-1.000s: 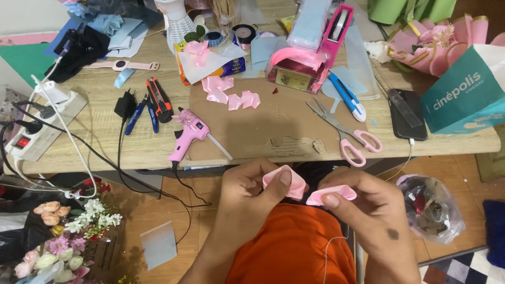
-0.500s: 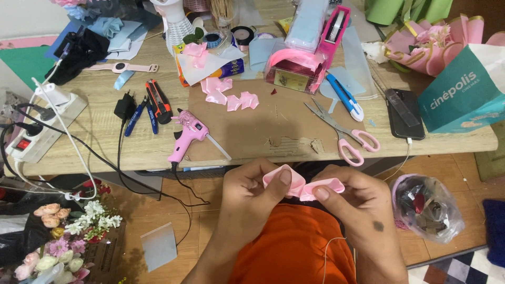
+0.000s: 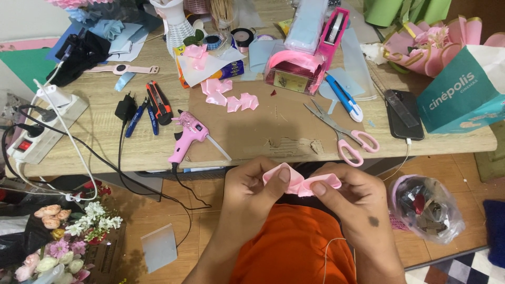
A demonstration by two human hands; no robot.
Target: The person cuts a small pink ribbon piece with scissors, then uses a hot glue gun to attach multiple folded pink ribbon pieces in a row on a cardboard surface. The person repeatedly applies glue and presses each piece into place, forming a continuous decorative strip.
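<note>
Nearest the camera, above an orange lap, the left hand (image 3: pixel 252 192) and the right hand (image 3: pixel 352 197) met over a folded piece of pink ribbon (image 3: pixel 300 181). The left thumb and fingers were pinched shut on its looped left end, and the right thumb pressed the other end down against the fingers beneath, so both hands were clamped on the ribbon, just off the near edge of the wooden table (image 3: pixel 105 152). To the right, on the floor, sat a clear bag of scraps (image 3: pixel 428 210). On the table just beyond the hands lay a sheet of brown cardboard (image 3: pixel 273 131), with a pink glue gun (image 3: pixel 187 139) at its left edge and pink-handled scissors (image 3: pixel 344 134) on its right. Farther back on the cardboard lay a small cluster of folded pink ribbon pieces (image 3: pixel 229 94).
</note>
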